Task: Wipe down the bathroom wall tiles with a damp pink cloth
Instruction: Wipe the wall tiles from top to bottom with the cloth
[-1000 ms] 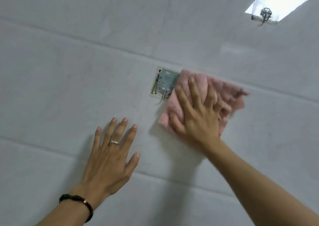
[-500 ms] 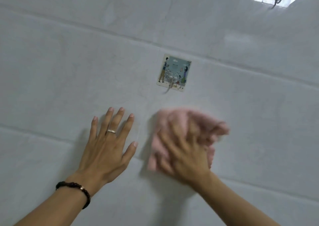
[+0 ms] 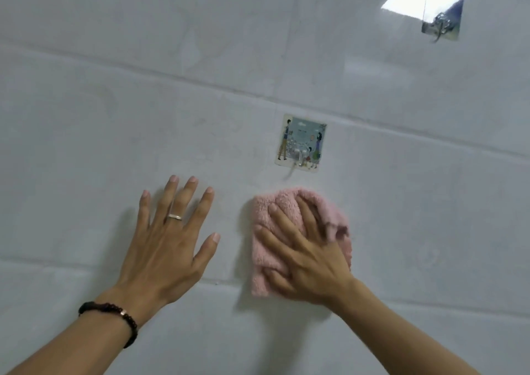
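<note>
Hands flat on wall tiles (image 3: 86,151), left hand (image 3: 166,248) bare, right hand (image 3: 304,260) spread over pink cloth (image 3: 265,211); no legible writing.

One head-worn camera looks straight at the tiled wall (image 3: 114,116) from close range, angled slightly upward, both forearms entering from below.

The right hand (image 3: 309,257) presses a pink cloth (image 3: 275,211) flat against the wall tiles (image 3: 86,133), just below a picture hook sticker (image 3: 301,142); the left hand (image 3: 169,240) rests spread beside it.
</note>
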